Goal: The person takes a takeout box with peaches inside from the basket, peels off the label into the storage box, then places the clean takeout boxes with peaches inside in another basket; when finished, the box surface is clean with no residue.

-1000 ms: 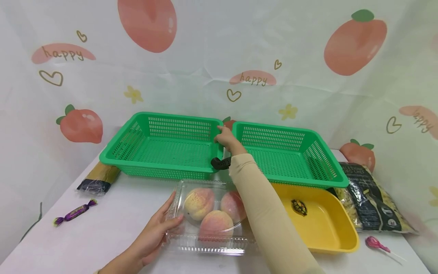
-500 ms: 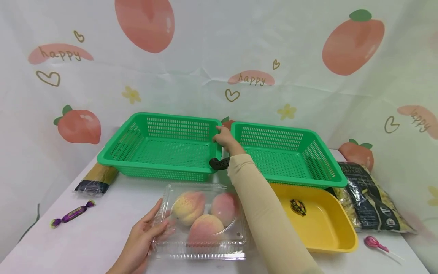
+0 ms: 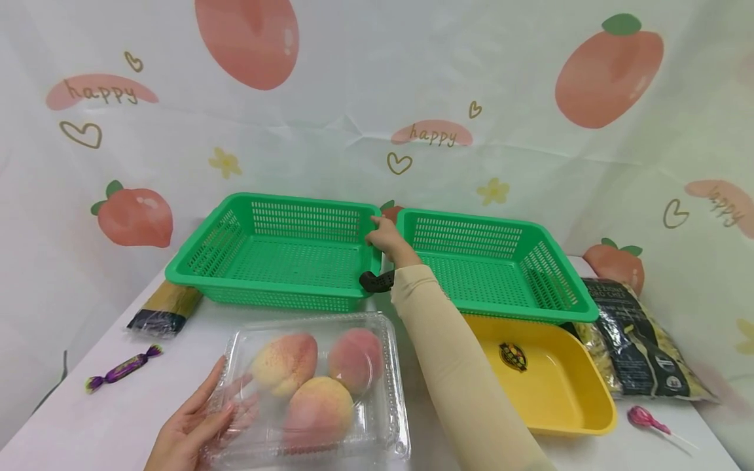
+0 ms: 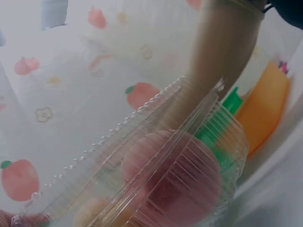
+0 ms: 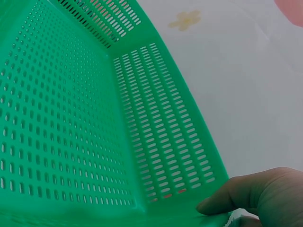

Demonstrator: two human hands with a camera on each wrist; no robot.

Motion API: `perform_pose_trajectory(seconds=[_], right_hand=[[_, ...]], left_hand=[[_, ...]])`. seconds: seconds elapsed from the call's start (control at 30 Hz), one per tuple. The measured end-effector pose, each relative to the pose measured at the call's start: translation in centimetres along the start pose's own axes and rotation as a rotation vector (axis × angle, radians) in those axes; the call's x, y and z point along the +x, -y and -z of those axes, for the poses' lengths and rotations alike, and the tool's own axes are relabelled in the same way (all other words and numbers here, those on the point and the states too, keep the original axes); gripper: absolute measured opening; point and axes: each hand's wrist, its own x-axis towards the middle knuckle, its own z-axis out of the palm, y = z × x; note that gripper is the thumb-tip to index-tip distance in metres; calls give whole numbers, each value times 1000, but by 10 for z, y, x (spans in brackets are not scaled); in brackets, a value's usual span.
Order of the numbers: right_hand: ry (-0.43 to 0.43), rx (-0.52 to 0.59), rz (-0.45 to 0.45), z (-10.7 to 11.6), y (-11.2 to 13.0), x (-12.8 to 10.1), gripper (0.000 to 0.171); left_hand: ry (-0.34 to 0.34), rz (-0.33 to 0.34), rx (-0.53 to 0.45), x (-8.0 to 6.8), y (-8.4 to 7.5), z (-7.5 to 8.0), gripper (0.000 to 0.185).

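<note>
My left hand holds the left side of a clear plastic clamshell box, its thumb over the lid. Inside the box lie three peaches; in the left wrist view one peach shows large behind the ribbed wall, and the box looks tilted. The right hand reaches to the far right corner of the left green basket. In the right wrist view its thumb lies over the basket's rim and the fingers go out of sight outside it. Nothing lies in this basket.
A second green basket stands to the right, behind a yellow tub. Black pasta bags and a pink lollipop lie at far right. On the left are a brown packet and a purple wrapped candy.
The left hand has moved the peach box leftward and closer to me, out from behind the right sleeve. The right hand has stayed on the basket's corner.
</note>
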Motion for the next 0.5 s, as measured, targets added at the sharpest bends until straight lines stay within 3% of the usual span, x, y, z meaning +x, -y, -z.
perform_pose_trajectory(seconds=[0.1,0.2,0.47,0.5], right_hand=[[-2,0,-5,0,0,0,70],[-2,1,-11,0,-1,1,70],[-9,-8,-27,-1,1,2,72],[-10,-7,-31,-1,1,2,72]], left_hand=[[80,-63,-131,-2,-7,3,62],[83,-105,-199,-4,-15,5,63],[-68,-220,-122,-1,-35,2,63],[-110,-223,-109,0,-38,0,63]])
